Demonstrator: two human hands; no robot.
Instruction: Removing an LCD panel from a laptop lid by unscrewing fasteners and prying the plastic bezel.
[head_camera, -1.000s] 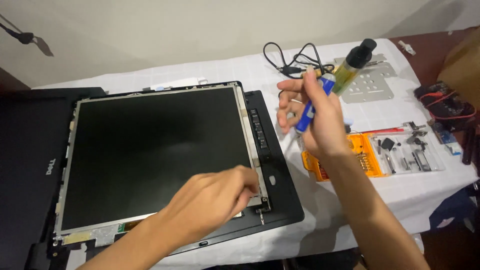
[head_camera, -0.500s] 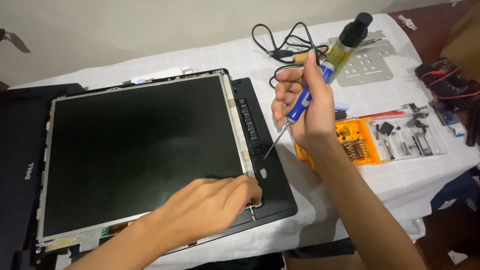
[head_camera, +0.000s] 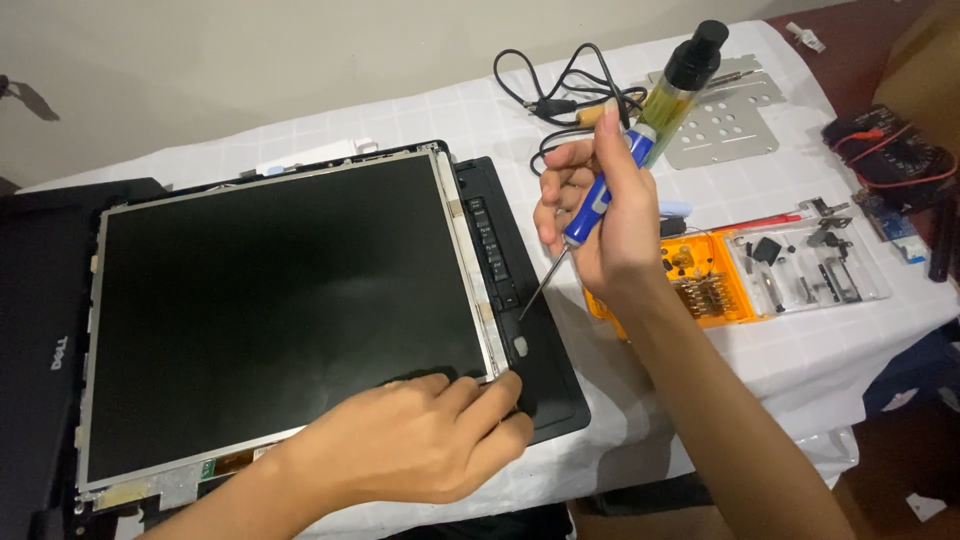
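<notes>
Screen panel (head_camera: 290, 310) laid flat on black frame (head_camera: 520, 330) on bench (head_camera: 420, 110). Bottom corner, 5 o'clock, pressed down by left hand (head_camera: 420, 445), fingers flat, likely to stop sliding. Blue screwdriver (head_camera: 580, 225) gripped by right hand (head_camera: 600, 215) fingers, tip aimed at frame edge. Orange bit case (head_camera: 705, 285) kept near, 3 o'clock.
</notes>
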